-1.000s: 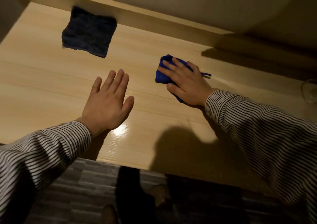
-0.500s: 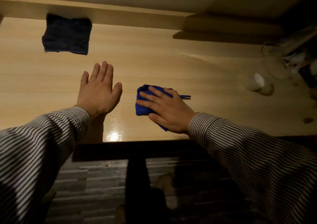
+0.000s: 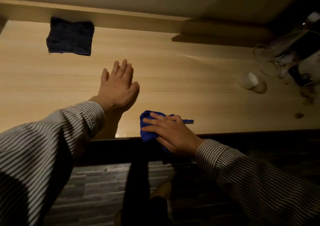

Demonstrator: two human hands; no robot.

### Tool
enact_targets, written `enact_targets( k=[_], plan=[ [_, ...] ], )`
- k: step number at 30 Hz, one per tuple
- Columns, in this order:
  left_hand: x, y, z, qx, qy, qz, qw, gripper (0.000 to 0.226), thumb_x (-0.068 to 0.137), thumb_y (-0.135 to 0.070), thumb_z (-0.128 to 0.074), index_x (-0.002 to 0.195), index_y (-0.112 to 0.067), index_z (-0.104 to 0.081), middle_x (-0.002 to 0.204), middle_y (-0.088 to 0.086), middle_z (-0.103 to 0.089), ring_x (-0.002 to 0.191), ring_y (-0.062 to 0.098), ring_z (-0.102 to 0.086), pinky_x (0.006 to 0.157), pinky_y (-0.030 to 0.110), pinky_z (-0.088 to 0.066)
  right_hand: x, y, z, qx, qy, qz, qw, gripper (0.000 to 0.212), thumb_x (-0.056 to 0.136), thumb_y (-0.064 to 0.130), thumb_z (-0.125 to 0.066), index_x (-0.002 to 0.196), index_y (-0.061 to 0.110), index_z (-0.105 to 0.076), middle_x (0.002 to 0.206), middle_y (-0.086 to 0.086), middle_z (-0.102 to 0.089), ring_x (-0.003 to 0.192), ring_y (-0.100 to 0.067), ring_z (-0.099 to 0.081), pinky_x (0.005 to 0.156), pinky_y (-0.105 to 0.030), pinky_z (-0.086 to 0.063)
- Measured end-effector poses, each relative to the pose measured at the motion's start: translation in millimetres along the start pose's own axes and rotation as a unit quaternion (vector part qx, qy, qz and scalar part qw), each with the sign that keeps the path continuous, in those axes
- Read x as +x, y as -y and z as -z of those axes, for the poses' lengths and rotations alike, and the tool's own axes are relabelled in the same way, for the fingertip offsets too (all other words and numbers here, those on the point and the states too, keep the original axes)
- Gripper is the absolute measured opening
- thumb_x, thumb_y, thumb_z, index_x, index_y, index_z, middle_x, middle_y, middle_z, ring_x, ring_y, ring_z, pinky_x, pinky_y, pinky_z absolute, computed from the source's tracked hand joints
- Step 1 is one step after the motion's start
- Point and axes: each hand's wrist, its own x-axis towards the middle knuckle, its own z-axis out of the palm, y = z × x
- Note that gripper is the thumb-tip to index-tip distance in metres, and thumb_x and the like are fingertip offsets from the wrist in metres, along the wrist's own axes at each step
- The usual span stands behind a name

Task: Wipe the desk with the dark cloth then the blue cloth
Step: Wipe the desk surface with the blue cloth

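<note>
Under dim light, pale wooden desk [image 3: 173, 66]

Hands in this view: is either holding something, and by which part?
The right hand presses its spread fingers on top of the blue cloth at the desk's near edge. The left hand lies flat on the desk, holding nothing.

The right hand [image 3: 174, 135] presses flat, fingers spread, on the blue cloth [image 3: 147, 133] at the near edge of the surface [image 3: 190, 70]; part of the cloth hangs over that edge. The left hand [image 3: 119, 85] lies flat on the surface with straight fingers. The dark cloth [image 3: 70, 36] lies far left against the back ledge, well apart from both hands. Blurred clutter [image 3: 284, 59] sits at the right.
</note>
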Motion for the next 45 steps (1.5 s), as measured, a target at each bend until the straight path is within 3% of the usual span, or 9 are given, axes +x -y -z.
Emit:
enact_targets(
  k=[6, 11, 14, 18, 21, 25, 30, 34, 45],
  plan=[
    [16.5, -31.7, -15.5, 0.011, -0.011, -0.027, 1.000, 0.080, 0.104, -0.062, -0.010, 0.172, -0.020, -0.001, 0.180, 0.000, 0.007, 0.165, 0.021, 0.010, 0.130, 0.057, 0.005, -2.8, 7.5, 26.3, 0.203, 0.055, -0.069, 0.975, 0.050, 0.098, 0.003, -0.051, 0.143, 0.021, -0.057, 0.148, 0.001, -0.055, 0.136, -0.005, -0.044, 0.107, -0.030, -0.031],
    [19.7, -29.6, -25.5, 0.010, -0.019, -0.012, 1.000, 0.080, 0.104, -0.064, -0.008, 0.172, -0.021, -0.002, 0.180, -0.002, 0.006, 0.165, 0.020, 0.008, 0.130, 0.056, 0.004, 27.3, -36.9, 92.6, 0.258, -0.047, -0.097, 0.960, 0.042, 0.105, 0.002, -0.049, 0.141, 0.022, -0.056, 0.136, 0.002, -0.059, 0.116, -0.001, -0.057, 0.099, -0.014, -0.039],
    [20.4, -28.7, -24.9, 0.014, -0.016, -0.012, 1.000, 0.079, 0.105, -0.065, -0.006, 0.172, -0.022, 0.000, 0.179, -0.003, 0.008, 0.165, 0.018, 0.011, 0.131, 0.055, 0.004, 72.5, -87.2, 131.5, 0.164, -0.108, -0.126, 0.972, 0.044, 0.106, 0.007, -0.046, 0.143, 0.029, -0.051, 0.140, 0.009, -0.052, 0.122, -0.003, -0.051, 0.107, -0.029, -0.040],
    [19.3, -29.1, -27.9, 0.031, -0.022, -0.009, 0.999, 0.077, 0.106, -0.064, -0.004, 0.171, -0.024, 0.005, 0.178, -0.004, 0.012, 0.164, 0.017, 0.015, 0.131, 0.053, 0.006, 134.7, -161.1, 163.8, 0.029, -0.135, -0.117, 0.984, 0.045, 0.105, 0.008, -0.050, 0.147, 0.024, -0.050, 0.151, -0.002, -0.051, 0.139, -0.023, -0.045, 0.117, -0.054, -0.031],
    [18.3, -28.2, -31.0, 0.037, -0.026, -0.006, 0.999, 0.076, 0.108, -0.064, -0.006, 0.171, -0.024, 0.005, 0.178, -0.005, 0.012, 0.163, 0.016, 0.018, 0.131, 0.053, 0.006, 177.1, -199.6, 171.1, -0.029, -0.116, -0.091, 0.989, 0.049, 0.106, 0.013, -0.050, 0.152, 0.029, -0.044, 0.157, -0.004, -0.047, 0.143, -0.027, -0.041, 0.117, -0.051, -0.028],
    [17.0, -29.3, -32.2, 0.052, -0.021, -0.003, 0.998, 0.075, 0.108, -0.064, -0.006, 0.171, -0.024, 0.006, 0.178, -0.005, 0.014, 0.162, 0.015, 0.021, 0.131, 0.054, 0.006, 214.4, -228.9, 170.2, -0.047, -0.030, -0.110, 0.992, 0.059, 0.110, 0.033, -0.045, 0.161, 0.042, -0.017, 0.169, -0.003, -0.028, 0.144, -0.030, -0.043, 0.118, -0.050, -0.034],
    [15.7, -29.6, -30.6, 0.057, -0.017, -0.007, 0.998, 0.075, 0.109, -0.062, -0.011, 0.172, -0.023, 0.001, 0.179, -0.003, 0.008, 0.165, 0.018, 0.014, 0.131, 0.057, -0.001, 216.4, -237.6, 158.5, -0.103, -0.022, -0.034, 0.994, 0.062, 0.104, 0.057, -0.034, 0.161, 0.043, -0.015, 0.173, 0.018, -0.009, 0.159, -0.011, -0.005, 0.124, -0.060, -0.013],
    [15.0, -30.0, -28.2, 0.058, -0.011, -0.004, 0.998, 0.075, 0.109, -0.062, -0.011, 0.172, -0.023, 0.002, 0.179, -0.003, 0.008, 0.164, 0.018, 0.015, 0.131, 0.056, 0.000, 207.9, -237.2, 152.7, -0.133, 0.007, -0.027, 0.991, 0.063, 0.102, 0.065, -0.026, 0.160, 0.050, -0.005, 0.172, 0.022, 0.002, 0.157, -0.014, 0.014, 0.119, -0.070, -0.007],
    [15.6, -32.1, -26.2, 0.046, -0.009, 0.003, 0.999, 0.076, 0.107, -0.063, -0.006, 0.172, -0.023, 0.003, 0.178, -0.005, 0.011, 0.164, 0.016, 0.017, 0.131, 0.054, 0.005, 146.5, -203.3, 114.8, -0.146, 0.007, 0.007, 0.989, 0.061, 0.106, 0.057, -0.030, 0.162, 0.048, -0.008, 0.173, 0.020, -0.006, 0.160, -0.020, 0.006, 0.122, -0.066, 0.000]
  ],
)
